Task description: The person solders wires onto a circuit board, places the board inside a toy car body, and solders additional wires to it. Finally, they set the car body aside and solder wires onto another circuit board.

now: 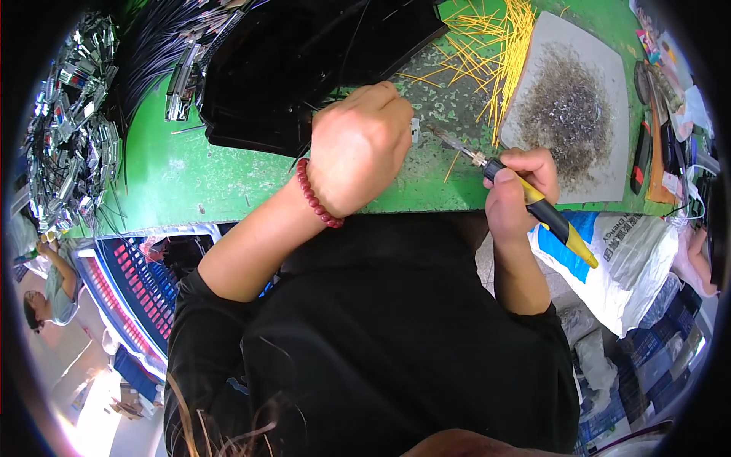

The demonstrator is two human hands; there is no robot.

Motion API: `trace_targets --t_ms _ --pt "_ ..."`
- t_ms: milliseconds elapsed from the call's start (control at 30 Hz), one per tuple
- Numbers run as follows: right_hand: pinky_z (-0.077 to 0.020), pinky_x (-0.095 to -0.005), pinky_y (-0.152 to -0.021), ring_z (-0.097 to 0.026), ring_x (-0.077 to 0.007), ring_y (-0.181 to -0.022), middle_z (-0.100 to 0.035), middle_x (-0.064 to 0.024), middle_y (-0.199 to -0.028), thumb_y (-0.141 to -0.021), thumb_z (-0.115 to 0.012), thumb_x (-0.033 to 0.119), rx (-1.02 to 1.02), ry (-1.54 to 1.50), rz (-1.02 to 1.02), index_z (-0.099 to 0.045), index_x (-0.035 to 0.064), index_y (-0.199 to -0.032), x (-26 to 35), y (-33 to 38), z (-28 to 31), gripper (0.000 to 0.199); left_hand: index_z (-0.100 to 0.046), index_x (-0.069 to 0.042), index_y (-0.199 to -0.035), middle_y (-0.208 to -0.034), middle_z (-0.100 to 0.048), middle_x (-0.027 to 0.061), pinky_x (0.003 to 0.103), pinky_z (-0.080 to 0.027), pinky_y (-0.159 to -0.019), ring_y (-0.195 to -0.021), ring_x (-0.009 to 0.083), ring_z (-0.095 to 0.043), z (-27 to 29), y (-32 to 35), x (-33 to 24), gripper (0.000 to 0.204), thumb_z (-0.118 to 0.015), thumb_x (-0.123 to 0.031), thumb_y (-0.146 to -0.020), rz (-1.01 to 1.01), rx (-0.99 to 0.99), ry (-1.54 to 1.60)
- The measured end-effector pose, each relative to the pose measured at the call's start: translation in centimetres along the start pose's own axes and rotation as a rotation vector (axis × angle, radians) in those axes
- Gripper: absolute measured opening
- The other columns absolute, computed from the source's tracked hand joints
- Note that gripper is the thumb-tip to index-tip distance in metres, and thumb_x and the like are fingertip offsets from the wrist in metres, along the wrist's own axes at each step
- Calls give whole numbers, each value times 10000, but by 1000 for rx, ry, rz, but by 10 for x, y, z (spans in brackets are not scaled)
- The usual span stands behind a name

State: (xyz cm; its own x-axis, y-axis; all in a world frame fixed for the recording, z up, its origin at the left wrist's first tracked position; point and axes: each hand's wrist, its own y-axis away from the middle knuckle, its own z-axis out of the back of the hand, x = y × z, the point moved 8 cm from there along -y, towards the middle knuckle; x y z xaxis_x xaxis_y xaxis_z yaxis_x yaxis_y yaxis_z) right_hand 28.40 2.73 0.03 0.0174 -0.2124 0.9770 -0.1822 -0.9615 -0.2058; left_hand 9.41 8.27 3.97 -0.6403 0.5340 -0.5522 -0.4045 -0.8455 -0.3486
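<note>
My right hand (521, 190) grips a soldering iron (542, 207) by its black and yellow handle, the metal tip slanting up and left over the green bench. Closed into a fist, my left hand (362, 145) is beside the front corner of a black tray (259, 99); its fingertips are hidden, so I cannot make out what they hold. A red beaded bracelet (316, 196) circles that wrist. Just right of the fist, a small pale piece (415, 130) shows on the bench, short of the iron's tip. One short yellow wire (451, 167) lies below the tip.
Many yellow wires (506, 57) lie heaped at the back, beside a grey board (601, 179) covered in dark residue. Shiny small parts with wires (72, 137) pile up on the left. Tools (640, 164) line the right edge. Below are a blue basket (137, 289) and white sack (620, 266).
</note>
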Motion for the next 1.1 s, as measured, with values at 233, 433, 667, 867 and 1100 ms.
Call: trace_targets --t_ms 233,433,667,867,1100 --pt "-411 -222 -517 -495 -97 -541 -532 -56 -679 -814 -602 73 16 18 -2 -513 -11 -892 0 -4 -2 145 -565 -43 -678 -728 -555 80 356 -472 -557 -654 274 -585 -3 0 0 105 -653 5 -707 6 6 -15" --pt "-426 -220 -560 -523 -104 -588 -547 -69 -710 -845 -628 110 0 25 28 -508 -9 -926 0 -2 1 188 -577 -39 -692 -744 -565 83 358 -478 -566 -666 279 -591 -2 0 -1 95 -663 -5 -715 6 22 -33" --pt "-446 -234 -594 -547 -118 -626 -577 -83 -744 -867 -650 174 -6 30 54 -506 -2 -1002 6 -1 -3 265 -605 -31 -734 -782 -588 84 359 -488 -588 -697 282 -604 0 -1 2 76 -679 -16 -730 43 106 -18" --pt "-487 -243 -584 -617 -125 -628 -671 -120 -843 -888 -669 156 183 26 -35 -551 30 -1198 15 -3 -25 354 -610 -41 -754 -803 -603 77 361 -498 -617 -741 275 -611 5 -2 -3 107 -705 -23 -707 -13 158 -102" --pt "-504 -235 -609 -646 -112 -662 -674 -66 -793 -792 -699 -39 180 327 70 -603 72 -1133 17 -15 -57 372 -585 -50 -742 -801 -594 68 365 -498 -649 -750 258 -591 14 -4 -8 113 -681 -17 -694 -2 -1 -3"
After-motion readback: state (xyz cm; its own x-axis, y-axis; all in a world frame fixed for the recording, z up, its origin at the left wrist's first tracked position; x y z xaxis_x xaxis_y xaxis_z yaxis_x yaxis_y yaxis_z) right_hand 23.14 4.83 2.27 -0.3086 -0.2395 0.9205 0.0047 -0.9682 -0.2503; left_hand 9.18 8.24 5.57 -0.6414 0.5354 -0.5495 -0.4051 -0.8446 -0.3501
